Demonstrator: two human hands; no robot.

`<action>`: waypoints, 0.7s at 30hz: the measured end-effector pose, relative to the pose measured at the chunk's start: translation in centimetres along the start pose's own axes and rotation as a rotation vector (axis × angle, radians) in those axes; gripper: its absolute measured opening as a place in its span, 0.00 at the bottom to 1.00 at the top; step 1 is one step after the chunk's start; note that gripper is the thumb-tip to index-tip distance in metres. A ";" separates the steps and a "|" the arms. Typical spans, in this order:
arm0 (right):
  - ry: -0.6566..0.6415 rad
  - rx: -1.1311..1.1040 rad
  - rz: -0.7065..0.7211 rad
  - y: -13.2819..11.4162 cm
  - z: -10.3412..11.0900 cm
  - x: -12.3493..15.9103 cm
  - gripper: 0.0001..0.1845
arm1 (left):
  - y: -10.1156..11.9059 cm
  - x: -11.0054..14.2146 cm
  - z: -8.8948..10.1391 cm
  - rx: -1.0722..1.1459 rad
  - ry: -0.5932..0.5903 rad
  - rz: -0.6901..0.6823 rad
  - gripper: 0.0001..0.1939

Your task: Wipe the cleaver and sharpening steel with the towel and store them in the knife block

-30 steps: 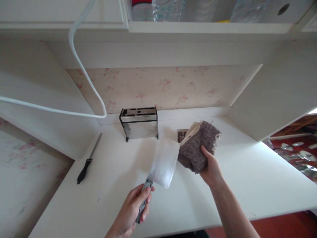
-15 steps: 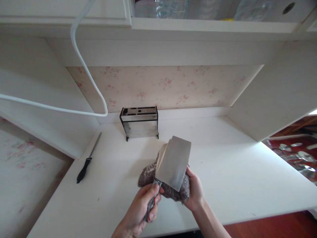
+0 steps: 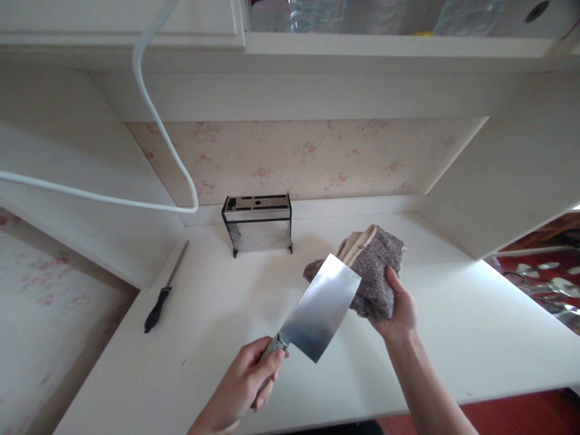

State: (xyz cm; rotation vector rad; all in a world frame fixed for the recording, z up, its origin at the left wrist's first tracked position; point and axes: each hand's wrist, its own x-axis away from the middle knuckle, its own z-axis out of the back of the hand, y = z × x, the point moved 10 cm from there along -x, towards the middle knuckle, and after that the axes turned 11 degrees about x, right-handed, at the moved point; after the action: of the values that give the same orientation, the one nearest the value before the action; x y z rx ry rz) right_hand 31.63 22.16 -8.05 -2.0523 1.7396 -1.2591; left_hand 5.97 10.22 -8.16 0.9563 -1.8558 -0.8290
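Note:
My left hand [image 3: 258,374] is wrapped round the grey handle of a cleaver [image 3: 322,309]. Its broad metal blade points up and to the right over the counter. In my right hand [image 3: 401,308] is a folded cloth [image 3: 378,272], fuzzy grey-brown with a cream side showing at the fold. The blade's far corner overlaps the cloth's left part in view; whether they touch I cannot tell. Fingers of my right hand are partly hidden behind the cloth.
At the back of the white counter [image 3: 217,386] stands a knife block [image 3: 258,232] with slots on top. A sharpening steel [image 3: 158,305] with a black handle lies at the left. A white cable [image 3: 165,136] hangs at upper left, below the cupboard [image 3: 389,45].
My right hand has moved right and up with the cloth, off the blade. The cleaver, formerly resting against the cloth, now stands mostly apart from it, tilted further right.

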 end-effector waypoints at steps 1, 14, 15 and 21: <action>0.031 0.013 0.027 -0.6 0.5 0.0 0.16 | 0.5 0.2 0.2 -0.054 0.004 -0.018 0.18; 0.340 0.442 0.589 -6.0 3.1 4.1 0.34 | 5.3 1.6 0.6 -0.707 0.258 -0.285 0.14; 0.360 0.450 0.612 -6.2 3.2 4.4 0.34 | 5.2 1.6 0.5 -0.759 0.276 -0.308 0.14; 0.673 0.848 0.710 -7.3 4.4 7.4 0.30 | 5.1 1.7 -1.1 -1.075 0.341 -0.567 0.14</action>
State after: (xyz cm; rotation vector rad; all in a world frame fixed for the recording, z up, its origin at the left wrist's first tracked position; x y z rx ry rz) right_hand 39.74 16.28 -2.80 -0.5053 1.4710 -2.0066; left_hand 4.98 11.02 -2.82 0.8030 -0.6177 -1.6330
